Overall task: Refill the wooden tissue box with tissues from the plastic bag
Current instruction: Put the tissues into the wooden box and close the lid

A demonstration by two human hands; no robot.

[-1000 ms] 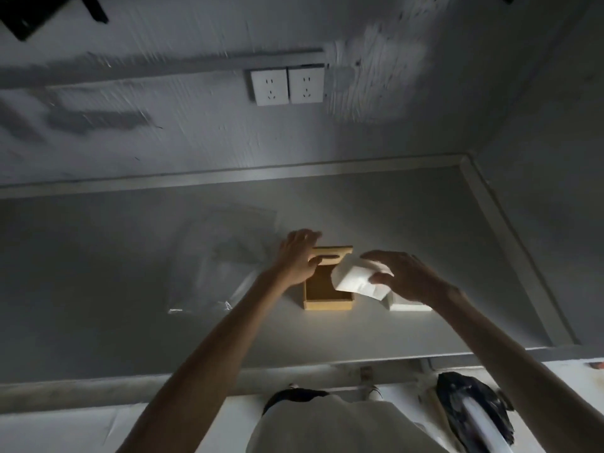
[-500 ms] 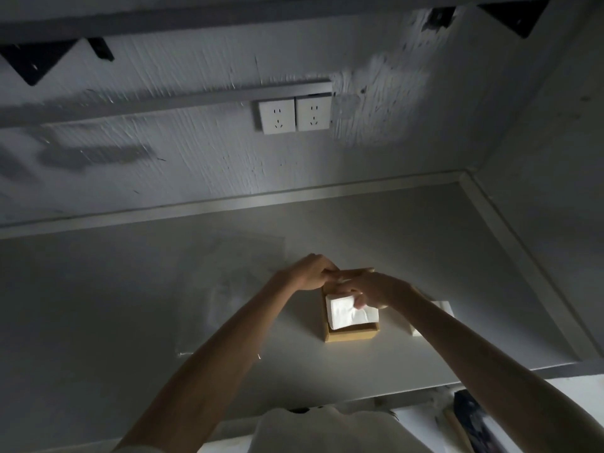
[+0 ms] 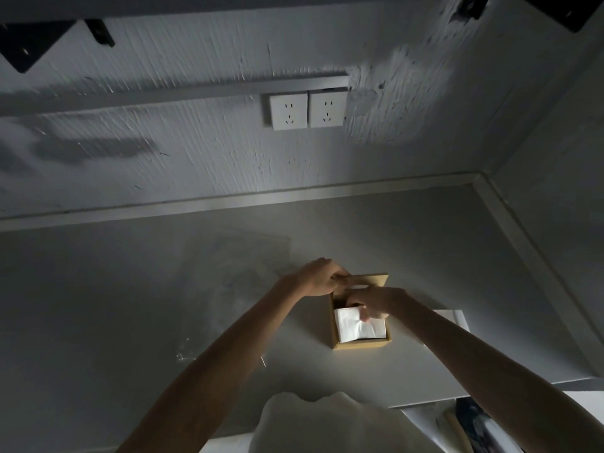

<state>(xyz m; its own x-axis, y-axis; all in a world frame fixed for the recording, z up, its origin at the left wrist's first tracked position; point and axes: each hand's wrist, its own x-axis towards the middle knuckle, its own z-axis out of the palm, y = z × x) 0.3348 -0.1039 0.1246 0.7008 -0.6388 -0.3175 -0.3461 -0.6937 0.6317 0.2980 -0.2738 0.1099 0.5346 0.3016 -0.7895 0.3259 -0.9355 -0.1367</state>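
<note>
The wooden tissue box (image 3: 359, 343) stands open on the grey counter, its lid (image 3: 372, 280) tilted up at the far side. A white stack of tissues (image 3: 356, 326) lies inside it. My left hand (image 3: 322, 276) grips the lid's left end. My right hand (image 3: 376, 302) reaches into the box and pinches the top tissue near its far edge. The clear plastic bag (image 3: 235, 273) lies flat on the counter to the left of the box, faint in the dim light.
More white tissues (image 3: 452, 317) lie on the counter (image 3: 98, 305) right of the box, partly behind my right forearm. Two wall sockets (image 3: 307, 109) sit above. The counter's front edge and a raised right rim (image 3: 529, 256) bound the surface. Dark clutter shows below at bottom right.
My right hand carried the tissue stack from beside the box down into it. It now pinches the top sheet. The left hand stayed on the lid. The camera tilted up.
</note>
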